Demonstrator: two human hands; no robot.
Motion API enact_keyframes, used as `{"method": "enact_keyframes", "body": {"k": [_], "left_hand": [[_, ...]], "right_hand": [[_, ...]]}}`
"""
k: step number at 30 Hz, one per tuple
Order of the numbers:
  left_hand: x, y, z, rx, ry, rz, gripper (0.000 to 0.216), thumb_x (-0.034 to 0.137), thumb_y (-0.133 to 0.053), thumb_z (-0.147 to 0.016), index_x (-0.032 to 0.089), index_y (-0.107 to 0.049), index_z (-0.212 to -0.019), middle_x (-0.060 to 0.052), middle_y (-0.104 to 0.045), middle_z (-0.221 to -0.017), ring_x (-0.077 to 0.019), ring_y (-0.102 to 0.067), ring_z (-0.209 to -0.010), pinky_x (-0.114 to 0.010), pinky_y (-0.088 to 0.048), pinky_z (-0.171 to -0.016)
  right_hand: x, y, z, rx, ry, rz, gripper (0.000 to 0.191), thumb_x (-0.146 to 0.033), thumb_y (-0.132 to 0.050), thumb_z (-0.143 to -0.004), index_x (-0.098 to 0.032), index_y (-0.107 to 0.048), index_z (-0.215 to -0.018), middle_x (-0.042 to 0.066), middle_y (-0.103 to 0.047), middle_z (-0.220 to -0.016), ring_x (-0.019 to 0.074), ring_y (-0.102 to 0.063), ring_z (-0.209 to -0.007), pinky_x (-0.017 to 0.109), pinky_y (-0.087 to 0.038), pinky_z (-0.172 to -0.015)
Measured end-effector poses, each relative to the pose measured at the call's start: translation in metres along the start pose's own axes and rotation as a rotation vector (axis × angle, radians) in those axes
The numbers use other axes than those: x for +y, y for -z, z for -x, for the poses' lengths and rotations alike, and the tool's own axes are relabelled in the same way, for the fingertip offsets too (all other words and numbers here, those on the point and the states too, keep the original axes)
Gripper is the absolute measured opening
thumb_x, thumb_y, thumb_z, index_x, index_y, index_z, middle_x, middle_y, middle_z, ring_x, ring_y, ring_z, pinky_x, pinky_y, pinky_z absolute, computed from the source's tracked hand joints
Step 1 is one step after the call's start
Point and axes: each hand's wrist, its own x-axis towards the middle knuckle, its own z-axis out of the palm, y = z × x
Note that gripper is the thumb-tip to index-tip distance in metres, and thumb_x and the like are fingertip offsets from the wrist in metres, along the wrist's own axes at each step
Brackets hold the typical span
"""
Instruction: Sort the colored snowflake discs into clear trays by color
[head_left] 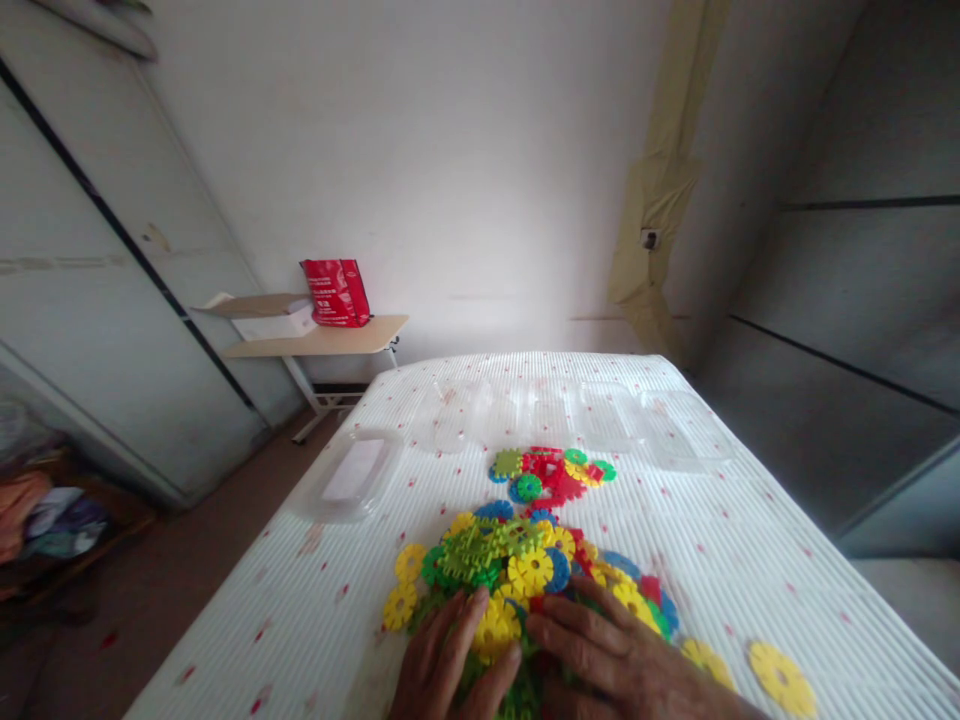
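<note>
A heap of notched plastic discs and interlocking pieces [531, 570] in yellow, green, blue and red lies at the near part of the table. My left hand [454, 655] rests on the heap's near left side, fingers apart, with yellow and green pieces beside the fingertips. Over the right side lies my right hand [607, 645], its fingers stretched across the discs. Neither hand visibly grips a piece. Just beyond the heap sits a smaller cluster of red, green and blue pieces [555, 480]. One loose yellow disc [781, 678] lies to the right of my right hand.
Several clear plastic containers [607, 415] stand in a row at the table's far end. Another clear container [352, 475] with a white paper inside is at the left. A side table [345, 342] against the wall bears a red bag [336, 293] and a box [274, 318].
</note>
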Motion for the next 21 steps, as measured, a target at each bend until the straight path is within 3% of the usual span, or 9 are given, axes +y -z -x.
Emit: {"method": "enact_keyframes", "body": {"k": [3, 6, 10, 13, 15, 18, 21], "left_hand": [[-0.001, -0.004, -0.018, -0.029, -0.078, -0.017, 0.043, 0.035, -0.052, -0.085, 0.038, -0.048, -0.128, -0.005, -0.051, -0.135, -0.0276, -0.046, -0.122, -0.041, -0.038, -0.098], [0.001, -0.003, -0.041, -0.078, -0.165, -0.041, 0.064, 0.058, -0.053, -0.077, 0.031, -0.043, -0.134, -0.01, -0.05, -0.135, -0.0341, -0.043, -0.122, -0.05, -0.028, -0.102], [0.004, 0.015, -0.07, -0.205, -0.124, 0.07, 0.087, 0.073, -0.053, -0.064, 0.031, -0.035, -0.139, -0.011, -0.043, -0.14, -0.04, -0.035, -0.126, -0.059, -0.015, -0.104], [-0.001, 0.03, -0.091, -0.205, 0.024, 0.167, 0.075, 0.063, -0.055, -0.071, 0.032, -0.038, -0.137, -0.008, -0.046, -0.138, -0.0359, -0.037, -0.126, -0.055, -0.019, -0.105], [-0.01, 0.033, -0.109, -0.189, 0.162, 0.209, 0.057, 0.05, -0.052, -0.079, 0.029, -0.046, -0.131, -0.008, -0.051, -0.132, -0.0303, -0.042, -0.122, -0.048, -0.029, -0.102], [-0.03, 0.021, -0.138, -0.258, 0.333, 0.241, 0.044, 0.041, -0.048, -0.082, 0.023, -0.054, -0.122, -0.009, -0.058, -0.121, -0.0258, -0.051, -0.113, -0.04, -0.037, -0.097], [-0.047, -0.002, -0.163, -0.397, 0.506, 0.231, 0.052, 0.042, -0.051, -0.078, 0.017, -0.051, -0.124, -0.013, -0.057, -0.123, -0.027, -0.05, -0.115, -0.038, -0.036, -0.098]], "right_hand": [[0.01, 0.01, 0.001, -0.043, -0.043, -0.053, 0.03, -0.021, -0.05, -0.09, -0.02, -0.054, -0.12, 0.008, -0.054, -0.13, 0.02, -0.042, -0.126, 0.042, -0.037, -0.103], [0.02, 0.016, 0.008, -0.065, -0.146, -0.158, 0.042, -0.017, -0.053, -0.084, -0.019, -0.049, -0.126, 0.01, -0.048, -0.135, 0.0222, -0.04, -0.127, 0.045, -0.035, -0.104], [0.044, 0.015, 0.019, 0.072, -0.38, -0.239, 0.051, -0.019, -0.056, -0.078, -0.02, -0.045, -0.129, 0.013, -0.045, -0.136, 0.0238, -0.041, -0.125, 0.043, -0.042, -0.098], [0.074, 0.002, 0.023, 0.132, -0.613, -0.153, 0.043, -0.021, -0.051, -0.082, -0.019, -0.048, -0.125, 0.013, -0.051, -0.129, 0.0241, -0.048, -0.118, 0.043, -0.044, -0.094], [0.094, -0.009, 0.02, 0.071, -0.773, -0.076, 0.041, -0.019, -0.05, -0.081, -0.016, -0.051, -0.121, 0.014, -0.056, -0.121, 0.0254, -0.053, -0.111, 0.042, -0.044, -0.092], [0.113, -0.025, 0.01, -0.083, -0.945, -0.001, 0.045, -0.017, -0.05, -0.077, -0.013, -0.052, -0.121, 0.015, -0.059, -0.115, 0.0269, -0.055, -0.105, 0.041, -0.043, -0.091], [0.119, -0.034, -0.006, -0.187, -1.034, 0.034, 0.052, -0.017, -0.051, -0.074, -0.015, -0.047, -0.126, 0.015, -0.058, -0.115, 0.0282, -0.051, -0.107, 0.04, -0.041, -0.086]]}}
